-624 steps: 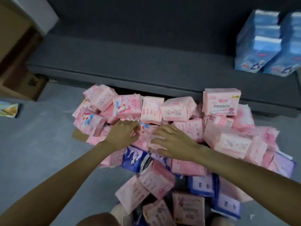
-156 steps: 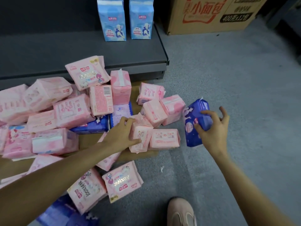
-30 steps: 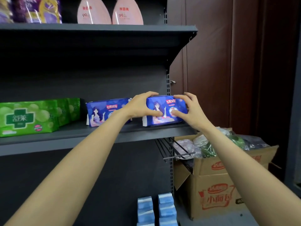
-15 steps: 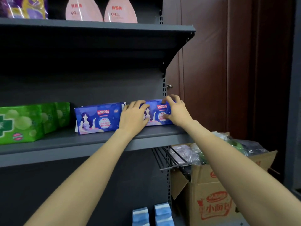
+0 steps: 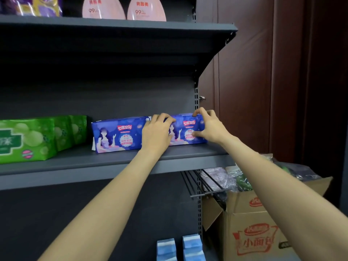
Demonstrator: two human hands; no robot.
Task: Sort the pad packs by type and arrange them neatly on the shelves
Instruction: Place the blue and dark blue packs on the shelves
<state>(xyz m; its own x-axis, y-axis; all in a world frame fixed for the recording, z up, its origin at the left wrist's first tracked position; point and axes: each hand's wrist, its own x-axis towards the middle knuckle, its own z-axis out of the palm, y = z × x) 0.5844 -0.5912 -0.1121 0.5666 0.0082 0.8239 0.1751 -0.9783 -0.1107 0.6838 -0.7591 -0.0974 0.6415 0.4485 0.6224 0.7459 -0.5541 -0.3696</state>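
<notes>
Two dark blue pad packs stand side by side on the grey middle shelf (image 5: 113,162). The right blue pack (image 5: 185,131) sits near the shelf's right end. My right hand (image 5: 207,127) pinches its right end, fingers on the top edge and thumb on the front. My left hand (image 5: 156,134) lies over the seam between the two packs, fingers curled on the top of the right pack's left end. The left blue pack (image 5: 116,136) stands free beside it.
Green packs (image 5: 28,140) fill the shelf's left part. Pink pouches (image 5: 124,8) and purple packs stand on the shelf above. Light blue packs (image 5: 178,247) sit on the bottom shelf. A cardboard box (image 5: 254,232) with bagged goods stands at the right, by wire hooks (image 5: 199,183).
The right blue pack has been pushed back onto the shelf beside the other one. Both hands still hold it, with little motion in the last half second.
</notes>
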